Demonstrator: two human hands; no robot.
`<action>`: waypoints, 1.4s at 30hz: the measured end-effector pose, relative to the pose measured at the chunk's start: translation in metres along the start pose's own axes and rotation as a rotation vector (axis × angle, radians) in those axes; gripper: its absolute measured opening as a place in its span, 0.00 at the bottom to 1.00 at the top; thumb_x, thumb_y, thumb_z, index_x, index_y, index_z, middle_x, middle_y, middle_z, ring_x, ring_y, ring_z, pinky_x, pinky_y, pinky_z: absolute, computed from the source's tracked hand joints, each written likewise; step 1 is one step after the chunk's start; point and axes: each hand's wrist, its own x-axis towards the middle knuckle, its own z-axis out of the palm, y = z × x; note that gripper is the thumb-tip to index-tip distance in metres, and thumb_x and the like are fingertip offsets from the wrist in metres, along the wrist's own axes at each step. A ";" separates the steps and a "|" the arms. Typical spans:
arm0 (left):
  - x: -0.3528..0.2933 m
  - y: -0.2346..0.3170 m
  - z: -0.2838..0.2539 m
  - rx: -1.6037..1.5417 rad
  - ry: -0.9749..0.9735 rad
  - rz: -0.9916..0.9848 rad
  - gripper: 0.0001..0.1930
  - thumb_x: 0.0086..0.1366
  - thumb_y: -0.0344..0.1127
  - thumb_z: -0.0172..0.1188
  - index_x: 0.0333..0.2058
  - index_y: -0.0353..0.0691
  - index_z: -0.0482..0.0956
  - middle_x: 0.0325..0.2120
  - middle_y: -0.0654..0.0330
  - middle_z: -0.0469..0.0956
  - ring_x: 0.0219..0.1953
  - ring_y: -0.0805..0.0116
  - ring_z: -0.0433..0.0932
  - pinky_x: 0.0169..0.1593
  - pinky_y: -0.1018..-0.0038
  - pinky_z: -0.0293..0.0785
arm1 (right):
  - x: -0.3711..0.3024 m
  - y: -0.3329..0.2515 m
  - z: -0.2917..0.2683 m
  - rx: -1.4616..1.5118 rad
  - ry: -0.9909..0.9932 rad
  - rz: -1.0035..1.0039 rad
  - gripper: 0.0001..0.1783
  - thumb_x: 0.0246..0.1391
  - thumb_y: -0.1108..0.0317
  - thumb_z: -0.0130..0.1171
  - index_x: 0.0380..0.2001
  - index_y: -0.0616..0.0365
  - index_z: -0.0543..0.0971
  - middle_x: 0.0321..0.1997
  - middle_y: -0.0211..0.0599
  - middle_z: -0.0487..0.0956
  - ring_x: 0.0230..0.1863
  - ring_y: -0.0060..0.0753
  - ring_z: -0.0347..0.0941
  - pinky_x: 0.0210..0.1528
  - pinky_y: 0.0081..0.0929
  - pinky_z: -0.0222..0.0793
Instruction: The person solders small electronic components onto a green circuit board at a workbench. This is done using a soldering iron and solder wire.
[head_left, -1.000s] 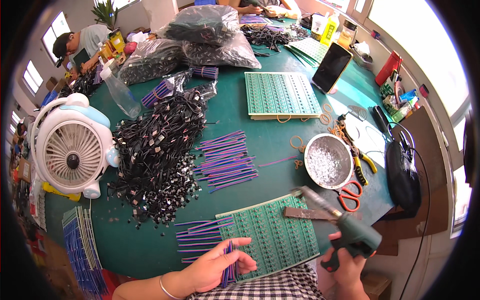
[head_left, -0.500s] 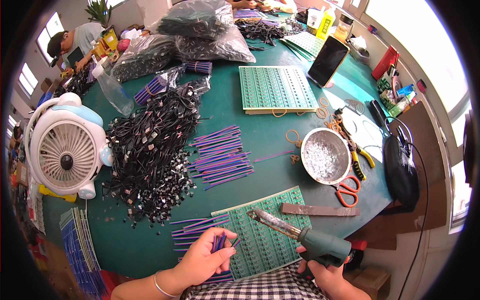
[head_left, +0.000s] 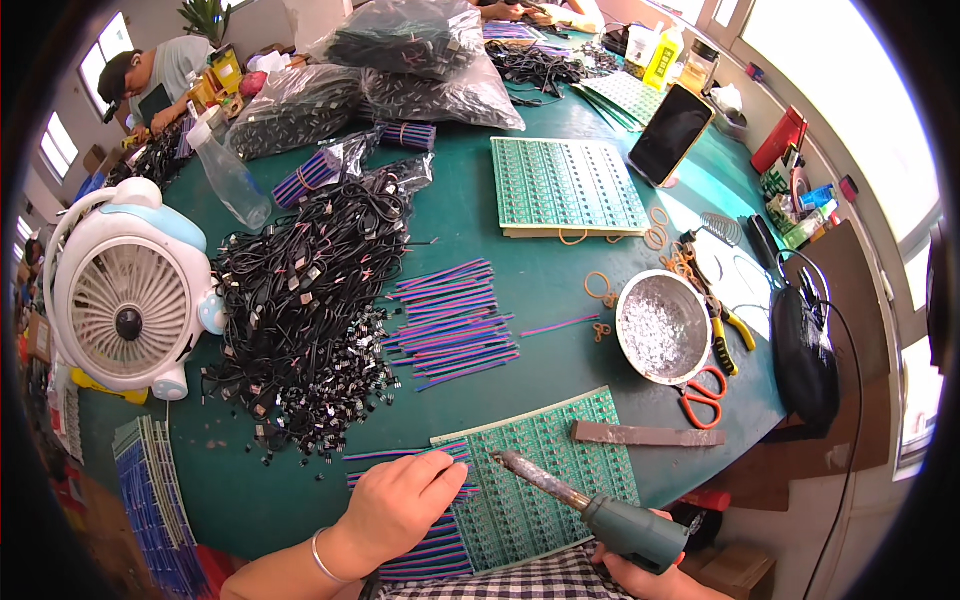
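Note:
My left hand [head_left: 398,503] is palm down over the left edge of a green circuit board panel [head_left: 545,480]. Its fingers are closed on short multicoloured wires [head_left: 462,458], whose ends show past the fingertips; the rest of the bundle is hidden. More such wires [head_left: 425,563] lie side by side along that board edge, sticking out to the left. At the lower right my right hand [head_left: 640,578] grips a dark green soldering gun [head_left: 635,530]. Its metal barrel slants up and left over the panel, with the tip close to the left fingertips.
Loose wires [head_left: 455,325] lie mid-table beside a heap of black cables [head_left: 305,260] and a fan [head_left: 130,300]. To the right are a metal bowl [head_left: 660,325], scissors [head_left: 703,400], pliers [head_left: 728,335] and a brown bar [head_left: 645,434]. Stacked boards [head_left: 568,185] and a phone [head_left: 670,135] stand behind.
My left hand has turned palm down and moved with the wires onto the board edge. The soldering gun has dipped, its tip now lower and nearer my left fingers. The view has shifted slightly.

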 end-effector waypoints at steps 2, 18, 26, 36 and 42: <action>-0.003 -0.002 0.005 -0.027 -0.041 -0.027 0.15 0.41 0.25 0.60 0.33 0.40 0.78 0.28 0.61 0.74 0.28 0.65 0.76 0.28 0.73 0.75 | 0.001 -0.002 0.002 0.045 -0.050 0.083 0.18 0.43 0.74 0.62 0.40 0.64 0.75 0.38 0.42 0.75 0.39 0.38 0.72 0.40 0.32 0.67; -0.004 -0.007 0.010 -0.065 -0.030 -0.033 0.17 0.36 0.25 0.63 0.32 0.41 0.78 0.28 0.62 0.73 0.28 0.64 0.75 0.28 0.72 0.74 | 0.002 0.003 0.011 0.094 -0.046 0.072 0.23 0.43 0.74 0.62 0.44 0.67 0.69 0.40 0.45 0.75 0.40 0.35 0.73 0.42 0.30 0.68; -0.002 -0.007 0.009 -0.096 -0.034 -0.041 0.19 0.35 0.24 0.64 0.32 0.40 0.77 0.28 0.61 0.73 0.27 0.63 0.75 0.27 0.72 0.74 | 0.005 0.000 0.010 0.048 -0.037 0.052 0.23 0.43 0.75 0.63 0.44 0.67 0.69 0.41 0.45 0.75 0.41 0.36 0.73 0.43 0.30 0.68; -0.002 -0.007 0.010 -0.096 -0.036 -0.042 0.18 0.36 0.24 0.62 0.32 0.40 0.77 0.28 0.61 0.73 0.27 0.63 0.75 0.27 0.72 0.74 | -0.005 0.007 0.012 0.059 -0.028 0.079 0.23 0.44 0.75 0.61 0.45 0.67 0.68 0.41 0.48 0.75 0.42 0.39 0.74 0.43 0.31 0.68; -0.002 -0.008 0.010 -0.093 -0.033 -0.031 0.17 0.37 0.24 0.62 0.31 0.40 0.77 0.28 0.61 0.73 0.27 0.63 0.75 0.27 0.72 0.74 | -0.002 0.002 0.010 0.015 -0.027 0.053 0.20 0.44 0.75 0.62 0.42 0.66 0.71 0.41 0.47 0.75 0.41 0.39 0.74 0.42 0.31 0.69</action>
